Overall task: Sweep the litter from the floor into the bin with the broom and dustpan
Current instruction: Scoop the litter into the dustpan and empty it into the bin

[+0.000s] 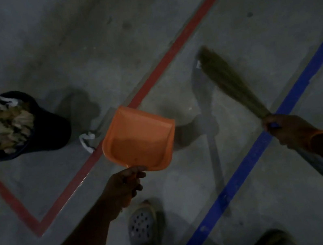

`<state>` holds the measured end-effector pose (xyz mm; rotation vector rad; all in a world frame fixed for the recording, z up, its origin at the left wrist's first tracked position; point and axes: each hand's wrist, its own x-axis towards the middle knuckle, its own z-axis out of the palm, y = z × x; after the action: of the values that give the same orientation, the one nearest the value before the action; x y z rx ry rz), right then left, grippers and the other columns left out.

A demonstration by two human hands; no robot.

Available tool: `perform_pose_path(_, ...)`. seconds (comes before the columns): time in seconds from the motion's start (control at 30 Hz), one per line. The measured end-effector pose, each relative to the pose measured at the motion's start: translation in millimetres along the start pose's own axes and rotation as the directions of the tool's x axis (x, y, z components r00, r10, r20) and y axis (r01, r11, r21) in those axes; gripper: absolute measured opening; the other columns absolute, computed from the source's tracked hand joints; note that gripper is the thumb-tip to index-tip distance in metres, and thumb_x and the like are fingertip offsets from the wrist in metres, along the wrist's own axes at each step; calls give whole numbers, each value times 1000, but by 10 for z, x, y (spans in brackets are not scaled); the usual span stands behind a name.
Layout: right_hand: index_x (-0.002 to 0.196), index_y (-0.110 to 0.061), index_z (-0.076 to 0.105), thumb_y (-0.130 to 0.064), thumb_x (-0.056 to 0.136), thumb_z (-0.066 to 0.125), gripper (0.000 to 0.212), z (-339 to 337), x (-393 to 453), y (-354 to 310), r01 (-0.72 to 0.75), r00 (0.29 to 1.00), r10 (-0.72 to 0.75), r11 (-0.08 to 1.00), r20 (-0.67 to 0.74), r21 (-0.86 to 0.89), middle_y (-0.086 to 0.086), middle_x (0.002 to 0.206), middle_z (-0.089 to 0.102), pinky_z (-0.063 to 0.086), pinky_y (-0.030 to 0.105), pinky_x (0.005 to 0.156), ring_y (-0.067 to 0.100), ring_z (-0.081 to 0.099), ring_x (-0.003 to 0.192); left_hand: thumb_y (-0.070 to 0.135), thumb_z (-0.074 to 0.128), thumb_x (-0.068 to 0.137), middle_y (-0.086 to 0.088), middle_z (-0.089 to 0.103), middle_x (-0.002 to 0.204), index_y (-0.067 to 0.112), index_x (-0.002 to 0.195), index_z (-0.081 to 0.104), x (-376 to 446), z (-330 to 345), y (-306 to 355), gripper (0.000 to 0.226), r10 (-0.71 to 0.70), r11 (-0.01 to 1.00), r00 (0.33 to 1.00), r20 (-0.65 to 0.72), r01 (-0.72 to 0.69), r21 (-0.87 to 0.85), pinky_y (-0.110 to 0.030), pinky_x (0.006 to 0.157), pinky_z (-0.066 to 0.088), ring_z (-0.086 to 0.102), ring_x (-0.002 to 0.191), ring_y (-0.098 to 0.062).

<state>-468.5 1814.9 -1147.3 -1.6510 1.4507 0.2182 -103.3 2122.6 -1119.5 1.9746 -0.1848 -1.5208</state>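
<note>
Head view, dim light. The left hand (127, 186) is gripping the handle of a flat orange plastic dustpan (139, 138), fingers wrapped around the short stem; the pan is pointing away from that hand, its shallow tray looking empty and its wide lip lying over a red tape line on the floor (184, 37). The right hand (286, 131) is clenching the long broom (233, 82) where the bundle of tan straw bristles is meeting the pale grey handle, which is running back past the wrist toward the lower right edge. The bristles are fanning out ahead and to the left of the right hand, blurred, their tips near a small white scrap (198, 64); whether they are touching the grey concrete floor (56, 33) cannot be told. A crumpled white paper scrap (87, 139) is lying on the floor just left of the dustpan. Farther left of the left hand, a round dark bin (50, 128) is standing, filled with brown dried leaves and white paper. A blue tape line on the floor (248, 163) is passing between the two hands. A grey perforated clog (141, 230) is showing below the left hand.
</note>
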Motion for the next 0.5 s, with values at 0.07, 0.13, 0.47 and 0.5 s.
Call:
perform_pose_path(0.07,86,-22,64,0,92,53,25,144,126,-66,2,999,1,997,43,-72,10,56,51,37,26,43,23,45,45,-9,53,97,-18,67,115,7,121,69,88,-244,-197,33,20,1000,1000,4,-20,3,-19,50,45,62,62,-8)
perform_pose_path(0.13,81,-22,61,0,92,53,26,337,156,-152,20,996,-9,993,85,-119,6,53,49,36,24,41,20,43,42,-8,52,98,-15,67,108,7,120,69,136,-428,-309,32,11,1000,1000,-12,-11,10,-17,48,44,61,59,-6)
perform_pose_path(0.47,80,-26,62,-1,90,61,27,1552,-134,-779,265,951,-219,942,220,-207,-11,57,60,41,11,45,0,55,46,-4,49,100,-5,67,95,10,120,67,-19,-1189,-722,30,-35,998,996,-77,31,-56,-15,45,41,58,55,-2)
perform_pose_path(0.5,80,-30,60,-6,90,61,26,1640,-166,-837,319,932,-262,921,250,-223,-7,64,62,47,14,52,3,58,52,-3,50,100,-3,66,92,10,120,68,-74,-1267,-783,30,-31,997,996,-82,25,-68,-15,44,40,58,55,-2)
